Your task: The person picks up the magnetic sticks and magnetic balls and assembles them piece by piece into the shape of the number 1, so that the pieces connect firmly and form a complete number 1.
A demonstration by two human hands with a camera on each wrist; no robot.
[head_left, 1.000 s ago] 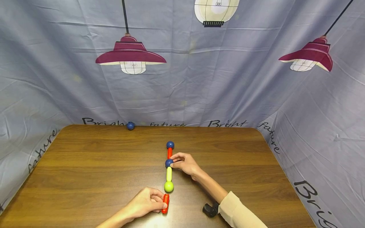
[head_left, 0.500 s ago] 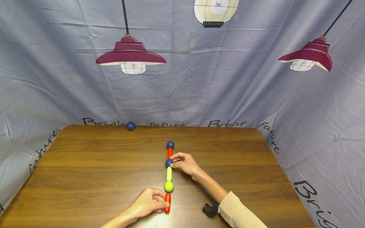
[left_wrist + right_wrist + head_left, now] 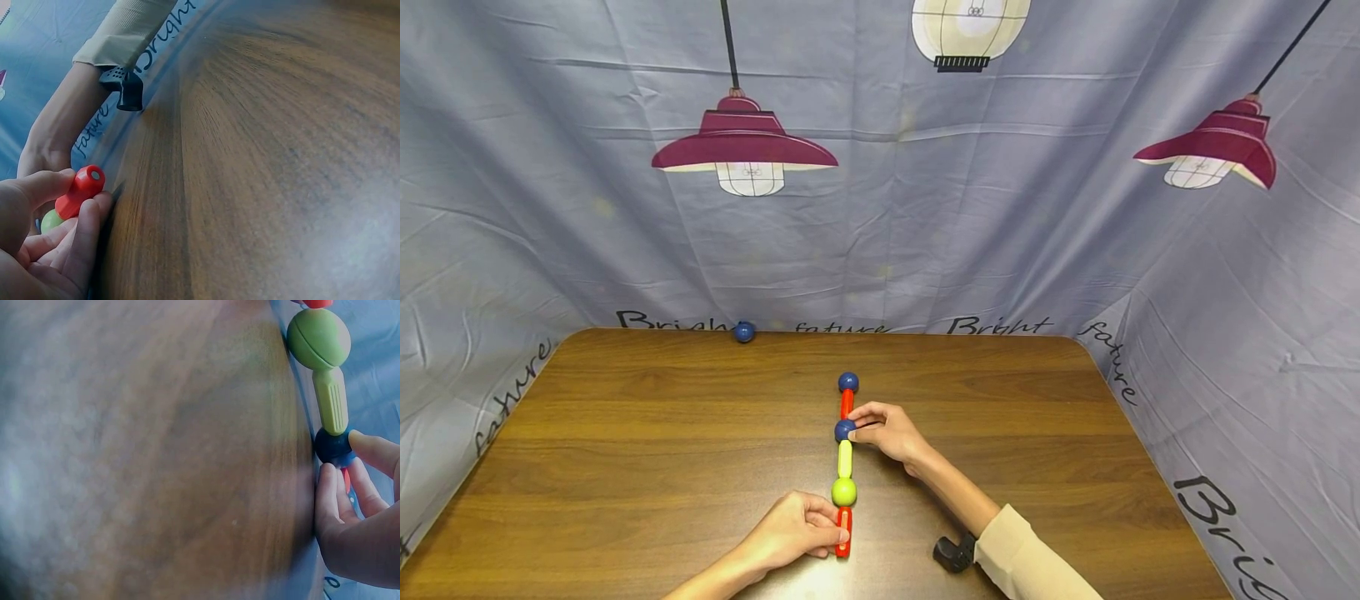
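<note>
My left hand (image 3: 793,529) pinches a red magnetic rod (image 3: 843,533) between thumb and fingers. The rod's far end is right at the yellow-green ball (image 3: 844,492); its near end, with a small metal disc, faces the left wrist view. From that ball a yellow-green rod (image 3: 846,459) runs in line to a blue ball (image 3: 845,431). My right hand (image 3: 886,432) pinches this blue ball, as the right wrist view also shows. Beyond it a second red rod (image 3: 847,403) leads to another blue ball (image 3: 848,382), so the pieces form one straight row on the table.
A loose blue ball (image 3: 744,332) sits at the back edge of the wooden table (image 3: 625,433). The black wrist camera (image 3: 953,553) is strapped by the right sleeve (image 3: 1030,554). A grey printed curtain (image 3: 880,208) hangs behind and at both sides.
My left hand has shifted the red rod slightly right and forward, from beside the row into line, up against the yellow-green ball. My right hand has stayed on the blue ball.
</note>
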